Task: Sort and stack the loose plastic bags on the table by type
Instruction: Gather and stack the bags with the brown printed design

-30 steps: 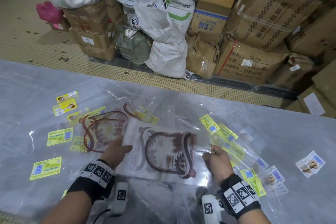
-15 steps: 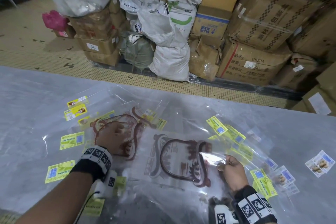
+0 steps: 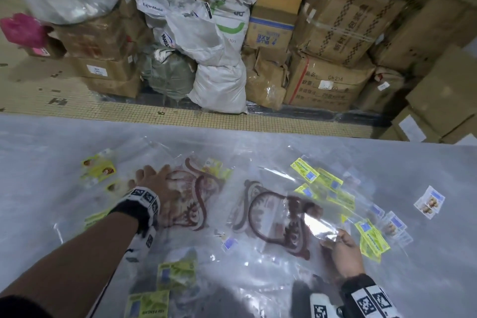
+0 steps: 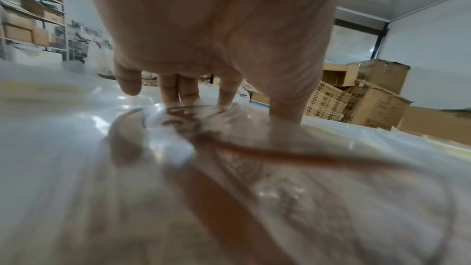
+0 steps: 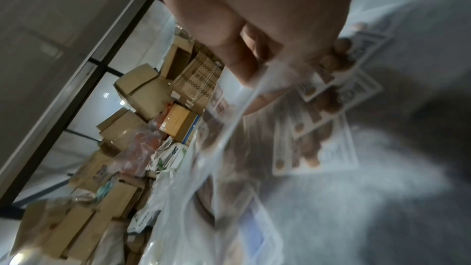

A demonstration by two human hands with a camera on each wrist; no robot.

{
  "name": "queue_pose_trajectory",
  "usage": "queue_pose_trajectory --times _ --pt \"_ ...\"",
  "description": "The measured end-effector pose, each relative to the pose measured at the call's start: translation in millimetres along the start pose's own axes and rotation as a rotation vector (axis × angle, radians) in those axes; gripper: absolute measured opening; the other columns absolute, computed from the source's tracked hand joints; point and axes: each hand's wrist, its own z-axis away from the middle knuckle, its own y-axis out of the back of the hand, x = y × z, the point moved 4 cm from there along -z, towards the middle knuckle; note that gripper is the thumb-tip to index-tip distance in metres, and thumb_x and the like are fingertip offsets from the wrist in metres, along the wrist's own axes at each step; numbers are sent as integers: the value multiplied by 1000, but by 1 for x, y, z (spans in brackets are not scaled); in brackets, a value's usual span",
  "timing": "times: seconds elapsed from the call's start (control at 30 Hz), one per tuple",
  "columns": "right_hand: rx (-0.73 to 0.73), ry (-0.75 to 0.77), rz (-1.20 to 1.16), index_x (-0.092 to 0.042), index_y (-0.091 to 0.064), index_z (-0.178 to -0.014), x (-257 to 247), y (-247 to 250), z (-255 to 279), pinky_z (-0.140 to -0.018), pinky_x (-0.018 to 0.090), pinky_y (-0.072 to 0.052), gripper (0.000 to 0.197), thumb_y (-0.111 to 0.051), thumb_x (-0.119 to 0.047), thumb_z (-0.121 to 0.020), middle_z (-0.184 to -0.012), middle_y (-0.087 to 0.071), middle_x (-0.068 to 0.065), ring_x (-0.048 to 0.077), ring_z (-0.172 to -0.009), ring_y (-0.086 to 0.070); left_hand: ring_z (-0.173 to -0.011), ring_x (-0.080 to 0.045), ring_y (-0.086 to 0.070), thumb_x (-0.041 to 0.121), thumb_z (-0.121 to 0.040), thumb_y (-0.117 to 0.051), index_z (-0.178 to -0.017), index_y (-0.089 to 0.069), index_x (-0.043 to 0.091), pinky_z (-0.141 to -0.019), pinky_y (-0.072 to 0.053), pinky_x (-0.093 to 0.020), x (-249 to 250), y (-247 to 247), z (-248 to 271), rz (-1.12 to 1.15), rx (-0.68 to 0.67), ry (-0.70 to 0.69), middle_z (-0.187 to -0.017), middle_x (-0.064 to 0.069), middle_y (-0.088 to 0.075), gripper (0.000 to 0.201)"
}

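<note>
Clear maroon-printed bag [image 3: 281,219], edge pinched by right hand [image 3: 344,253]; left hand [image 3: 157,183] flat on another.

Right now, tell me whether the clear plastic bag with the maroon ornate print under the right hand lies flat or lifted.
Partly lifted: the right hand pinches the clear maroon-printed bag by its near corner, which curls up glossy off the table.

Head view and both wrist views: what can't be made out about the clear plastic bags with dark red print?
- Left bag with dark red print: the left hand hides part in the head view; left wrist view is blurred.
- Right bag with dark red print: glare hides the corner pinched by the right hand.
- Print wording: too blurred.
</note>
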Motion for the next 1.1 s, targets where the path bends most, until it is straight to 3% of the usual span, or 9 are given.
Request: queue_pose_trajectory --times 0.13,0.2,0.3,0.37,0.47,0.57,0.67,0.93,1.1 --pt "116 -53 -104 -9 -60 -86 24 -4 15 -66 34 -42 22 -50 11 -87 -90 -66 21 25 -74 -56 -134 -39 -25 69 -72 -64 -139 -32 32 -110 -25 -52 -3 9 1 23 38 -10 -144 -18 -28 83" --pt "172 -81 -204 -13 -52 -77 31 -11 26 -56 30 -42 29 -50 15 -85 -76 -59 17 21 -64 -50 -129 -38 -31 60 -73 -68 -130 -40 28 -107 -30 -50 -4 13 2 53 66 -21 -136 -16 -35 71" --pt "171 -109 -411 -19 -43 -72 36 -29 43 -37 16 -41 41 -44 20 -85 -59 -53 7 15 -50 -49 -120 -36 -40 61 -72 -68 -112 -46 23 -102 -34 -49 -10 14 0 111 103 -40 -124 -12 -44 59" --pt "184 -130 -370 -19 -44 -76 39 -37 51 -37 16 -41 39 -48 18 -86 -59 -54 4 13 -47 -50 -114 -34 -43 63 -74 -64 -104 -51 21 -100 -37 -47 -16 18 0 158 147 -37 -116 -9 -47 54" --pt "125 -105 -189 -11 -51 -92 42 -45 60 -52 29 -42 22 -53 11 -88 -74 -52 9 18 -61 -49 -109 -33 -48 56 -79 -64 -106 -60 14 -95 -45 -45 -20 19 -2 127 144 -62 -116 -9 -50 50" --pt "98 -48 -57 -14 -48 -78 42 -52 67 -54 29 -39 25 -55 7 -88 -75 -51 9 18 -61 -48 -111 -33 -50 58 -74 -69 -121 -52 13 -94 -47 -46 -18 13 -1 170 120 -105 -123 -11 -52 68" --pt "108 -28 -52 -14 -46 -72 41 -56 73 -54 30 -39 29 -53 8 -89 -70 -48 7 19 -59 -46 -123 -34 -41 68 -68 -67 -139 -34 24 -98 -43 -49 -10 4 5 100 63 -128 -133 -11 -40 90" --pt "127 -60 -110 -13 -49 -73 53 -62 78 -56 31 -43 27 -53 9 -89 -71 -52 10 21 -59 -49 -120 -34 -45 58 -70 -73 -132 -41 20 -97 -41 -47 -6 3 10 76 57 -29 -130 -12 -39 79" --pt "98 -103 -143 -12 -50 -76 65 -69 79 -57 31 -45 23 -52 6 -90 -72 -52 10 22 -60 -51 -108 -32 -56 54 -70 -74 -123 -44 18 -94 -47 -46 -6 8 10 202 69 -41 -119 -10 -52 71"
